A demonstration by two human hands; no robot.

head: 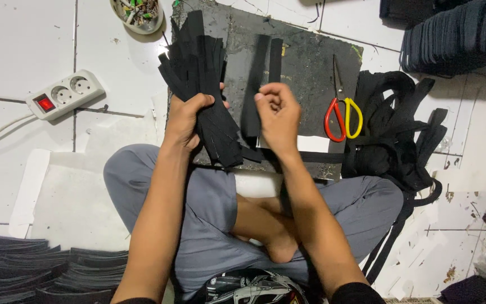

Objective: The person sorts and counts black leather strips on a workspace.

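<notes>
Right now the left hand (189,115) is clenched around a fanned bundle of black strap pieces (201,73) above a dark cutting mat (305,62) on the tiled floor (23,50). Beside it, the right hand (277,112) pinches one black strap (252,101) with curled fingers, while red-and-yellow-handled scissors (341,110) lie on the mat near a heap of black webbing (400,129).

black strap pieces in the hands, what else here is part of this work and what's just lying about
In use: bundle of cut black fabric strips in left hand; right hand; dark cutting mat; red-and-yellow-handled scissors; heap of uncut black strap.

Lying about: white power strip; round bowl of scraps.
</notes>
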